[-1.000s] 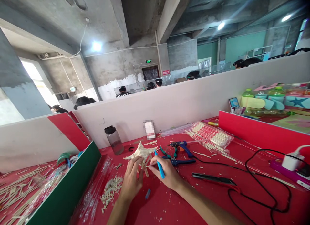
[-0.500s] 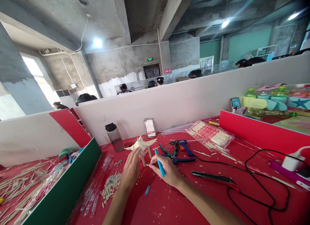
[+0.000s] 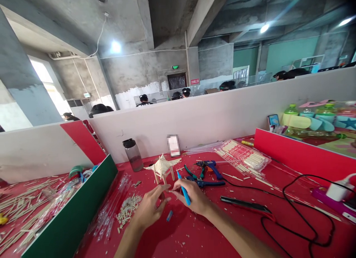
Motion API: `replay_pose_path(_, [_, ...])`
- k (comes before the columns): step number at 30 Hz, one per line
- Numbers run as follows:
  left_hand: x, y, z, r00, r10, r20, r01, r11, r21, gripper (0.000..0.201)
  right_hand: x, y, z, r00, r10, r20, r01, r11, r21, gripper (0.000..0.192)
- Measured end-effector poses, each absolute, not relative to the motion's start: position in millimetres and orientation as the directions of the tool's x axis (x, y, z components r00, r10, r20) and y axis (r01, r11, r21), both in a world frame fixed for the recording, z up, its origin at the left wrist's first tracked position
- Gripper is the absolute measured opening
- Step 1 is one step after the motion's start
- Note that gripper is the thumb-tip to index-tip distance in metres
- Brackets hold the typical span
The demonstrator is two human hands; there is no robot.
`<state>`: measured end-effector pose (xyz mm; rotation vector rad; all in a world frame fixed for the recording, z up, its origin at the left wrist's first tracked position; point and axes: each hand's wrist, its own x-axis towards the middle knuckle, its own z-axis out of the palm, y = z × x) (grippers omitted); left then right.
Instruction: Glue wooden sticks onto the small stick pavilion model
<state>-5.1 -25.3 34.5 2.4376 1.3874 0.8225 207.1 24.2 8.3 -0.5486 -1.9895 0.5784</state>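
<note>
A light blue pen (image 3: pixel 184 191) rests in my right hand (image 3: pixel 194 197), its upper end tipped toward the back. The thumb and fingertips of that hand are pinched low over the table, and something small may be between them. My left hand (image 3: pixel 152 206) is half spread, thumb apart, its index fingertip close to the right fingertips; whether they touch I cannot tell. Just behind both hands stands a small pavilion-like model (image 3: pixel 162 167) of pale wooden sticks, with a pointed roof on thin legs. A small blue cap (image 3: pixel 169 215) lies on the table between my forearms.
On the red table (image 3: pixel 178 247) are a glue gun (image 3: pixel 208 167), pliers (image 3: pixel 207 183), a black utility knife (image 3: pixel 244 203), bundled sticks (image 3: pixel 244 154) and a black cable (image 3: pixel 300 228). Stick offcuts (image 3: pixel 126 213), a bottle (image 3: pixel 133 156) and a green divider (image 3: pixel 75 206) stand leftward.
My left hand has come down and toward me from beside the stick model to the right fingertips, uncovering the model's legs. My right hand keeps the pen, nearly in place.
</note>
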Motion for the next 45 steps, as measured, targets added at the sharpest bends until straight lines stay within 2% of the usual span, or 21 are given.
replay_pose_path(4, [-2, -23, 33, 0.338, 0.898, 0.283, 0.714, -0.440, 0.544, 0.023, 207, 25, 7, -0.432, 0.603, 0.670, 0.146, 0.780, -0.608, 0.005])
replay_pose_path(10, [-8, -23, 28, 0.410, 0.911, -0.055, 0.795, -0.327, 0.510, 0.020, 209, 26, 4, -0.457, 0.610, 0.647, 0.188, 0.778, -0.600, 0.006])
replay_pose_path(12, [-6, -24, 27, 0.422, 0.900, -0.105, 0.813, -0.325, 0.483, 0.016, 210, 26, 4, -0.465, 0.612, 0.639, 0.184, 0.773, -0.607, 0.007])
replay_pose_path(17, [-5, -24, 31, 0.416, 0.905, -0.085, 0.857, -0.360, 0.369, 0.018, 212, 26, 8, -0.478, 0.642, 0.600, 0.143, 0.731, -0.667, 0.009])
replay_pose_path(24, [-18, -21, 28, 0.410, 0.911, -0.051, 0.852, -0.362, 0.379, 0.013, 221, 32, 10, -0.669, 0.606, 0.431, 0.039, 0.607, -0.794, 0.016])
replay_pose_path(32, [-29, -13, 15, 0.329, 0.944, -0.030, 0.889, -0.298, 0.347, 0.012, 226, 33, 14, -0.719, 0.586, 0.375, 0.033, 0.567, -0.823, 0.020])
replay_pose_path(39, [-31, -13, 21, 0.286, 0.958, -0.024, 0.911, -0.264, 0.316, 0.022, 229, 33, 15, -0.767, 0.565, 0.304, 0.022, 0.497, -0.868, 0.023])
replay_pose_path(45, [-41, -11, 20, 0.233, 0.972, -0.037, 0.942, -0.216, 0.256, 0.013, 229, 33, 16, -0.772, 0.553, 0.312, -0.008, 0.483, -0.876, 0.023])
